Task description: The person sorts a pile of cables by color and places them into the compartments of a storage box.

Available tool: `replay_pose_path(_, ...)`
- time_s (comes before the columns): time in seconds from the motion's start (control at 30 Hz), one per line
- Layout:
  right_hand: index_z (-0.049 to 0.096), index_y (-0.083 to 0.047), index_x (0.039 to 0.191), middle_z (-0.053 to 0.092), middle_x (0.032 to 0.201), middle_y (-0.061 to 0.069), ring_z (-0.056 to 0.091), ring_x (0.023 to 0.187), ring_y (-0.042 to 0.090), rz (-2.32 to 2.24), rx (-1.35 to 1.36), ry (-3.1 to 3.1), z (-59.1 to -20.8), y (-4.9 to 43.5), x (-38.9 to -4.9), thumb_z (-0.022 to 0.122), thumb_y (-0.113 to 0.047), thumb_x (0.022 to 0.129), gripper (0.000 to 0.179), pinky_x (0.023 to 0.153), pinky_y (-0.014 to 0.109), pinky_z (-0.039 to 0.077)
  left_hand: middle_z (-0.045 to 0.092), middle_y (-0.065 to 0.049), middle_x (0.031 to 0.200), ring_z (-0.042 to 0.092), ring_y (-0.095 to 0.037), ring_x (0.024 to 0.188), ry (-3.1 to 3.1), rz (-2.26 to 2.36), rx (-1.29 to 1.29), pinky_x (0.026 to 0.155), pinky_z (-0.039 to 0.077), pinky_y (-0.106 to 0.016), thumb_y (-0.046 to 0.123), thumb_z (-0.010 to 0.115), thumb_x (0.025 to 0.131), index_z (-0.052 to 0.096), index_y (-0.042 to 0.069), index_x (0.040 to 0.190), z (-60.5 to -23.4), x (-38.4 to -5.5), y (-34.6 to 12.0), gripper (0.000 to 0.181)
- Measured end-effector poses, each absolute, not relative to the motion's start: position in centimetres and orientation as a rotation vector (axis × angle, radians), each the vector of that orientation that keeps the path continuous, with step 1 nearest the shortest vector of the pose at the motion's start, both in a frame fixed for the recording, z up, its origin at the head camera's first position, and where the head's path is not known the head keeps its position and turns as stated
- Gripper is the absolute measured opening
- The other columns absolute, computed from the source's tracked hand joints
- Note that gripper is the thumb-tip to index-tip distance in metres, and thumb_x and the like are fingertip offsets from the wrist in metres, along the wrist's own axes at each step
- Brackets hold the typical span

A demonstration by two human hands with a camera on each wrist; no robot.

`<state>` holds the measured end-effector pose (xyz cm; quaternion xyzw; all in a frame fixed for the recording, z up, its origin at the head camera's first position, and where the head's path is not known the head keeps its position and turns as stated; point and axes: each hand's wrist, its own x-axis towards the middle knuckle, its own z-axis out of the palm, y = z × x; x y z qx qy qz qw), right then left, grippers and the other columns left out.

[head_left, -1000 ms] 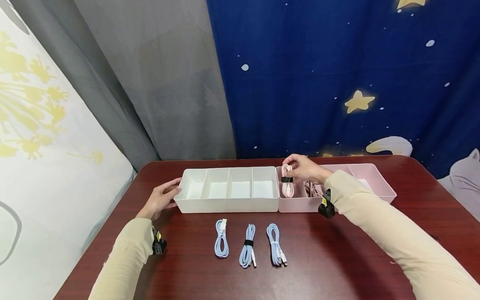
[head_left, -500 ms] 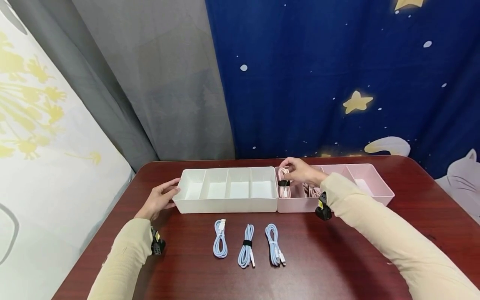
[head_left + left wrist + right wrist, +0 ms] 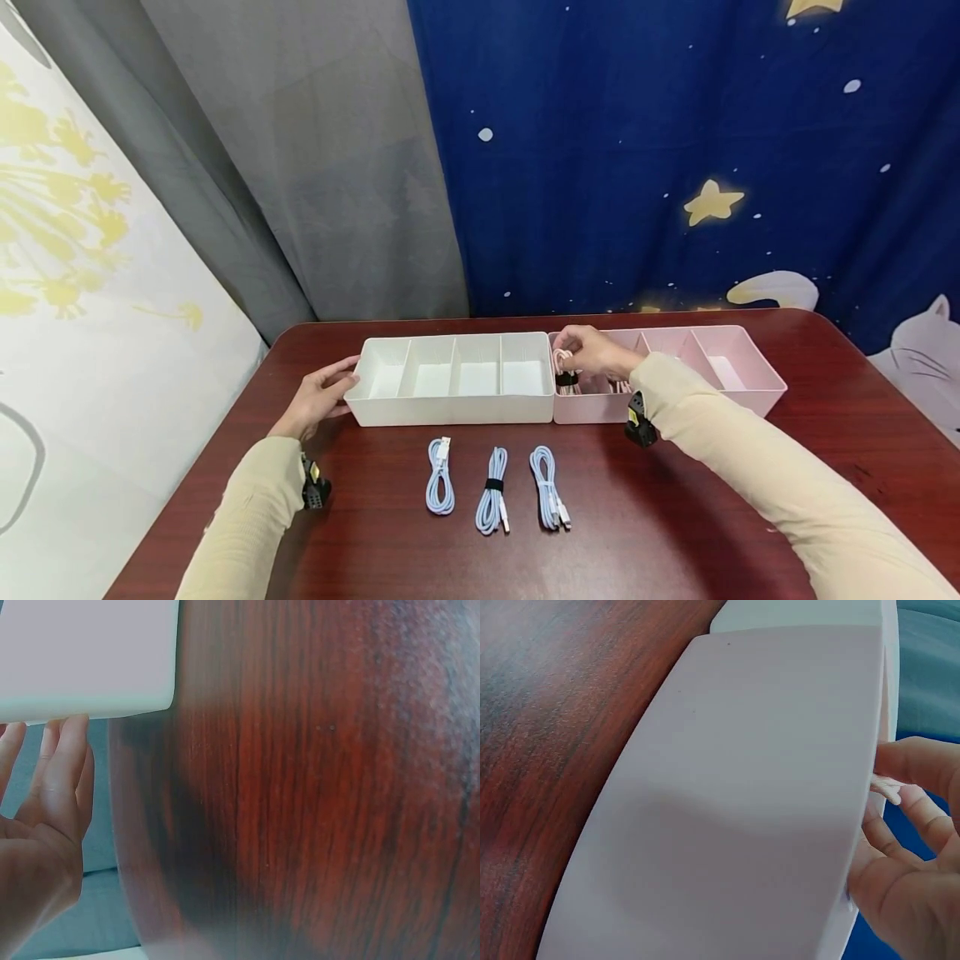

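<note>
My right hand [image 3: 591, 350] pinches a coiled pink cable [image 3: 559, 360] with a black strap round its middle. The cable's lower part has sunk into the leftmost compartment of the pink divided box [image 3: 588, 410]. In the right wrist view the box wall hides most of it, and only a bit of pink cable [image 3: 887, 790] shows between thumb and fingers. My left hand [image 3: 318, 398] touches the left end of the white divided box [image 3: 457, 411], its fingers extended against that wall in the left wrist view. The white box's compartments hold nothing.
Three coiled blue cables lie in a row in front of the boxes: a left one [image 3: 440, 477], a black-strapped middle one [image 3: 492, 493] and a right one [image 3: 549, 490]. More pink cable [image 3: 619, 387] sits in the pink box's second compartment. Curtains [image 3: 600, 167] hang behind the table.
My right hand has lowered the pink cable into the pink box's leftmost compartment, moving slightly left and down. The left hand stays at the white box's end.
</note>
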<state>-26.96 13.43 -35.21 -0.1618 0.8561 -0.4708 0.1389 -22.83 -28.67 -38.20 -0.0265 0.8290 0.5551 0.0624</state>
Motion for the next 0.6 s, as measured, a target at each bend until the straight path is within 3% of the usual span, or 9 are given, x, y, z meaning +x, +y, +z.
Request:
replay_pose_path(0.3,0.052,0.005,0.092,0.053,0.084,0.017,0.056,0.071,0.021,-1.353,-0.414,2.464,-35.4,13.5,-27.7,0.061,0.009,0.074,0.020,0.062,0.039,0.052,0.042,-0.021,0.126,0.057,-0.008,0.081,2.519,1.671,-0.072,0.074,0.050,-0.036,0.027,0.051,0.091,0.035,0.014,0.137,-38.3,-22.7,-28.7,0.051)
replay_pose_path(0.43,0.054,0.000,0.088,0.053,0.082,0.014,0.055,0.068,0.020,-1.371,-0.504,2.448,-36.5,14.1,-28.9,0.066,0.006,0.072,0.020,0.056,0.034,0.052,0.042,-0.021,0.126,0.057,-0.009,0.082,2.521,1.669,-0.068,0.074,0.050,-0.035,0.027,0.051,0.091,0.035,0.014,0.137,-38.2,-22.7,-28.7,0.051)
replay_pose_path(0.6,0.053,0.008,0.094,0.054,0.087,0.019,0.055,0.072,0.024,-1.357,-0.412,2.478,-35.1,13.9,-27.6,0.060,0.010,0.075,0.021,0.063,0.038,0.052,0.041,-0.022,0.127,0.058,-0.009,0.082,2.523,1.664,-0.073,0.075,0.049,-0.037,0.027,0.051,0.091,0.035,0.014,0.137,-38.2,-22.7,-28.7,0.051)
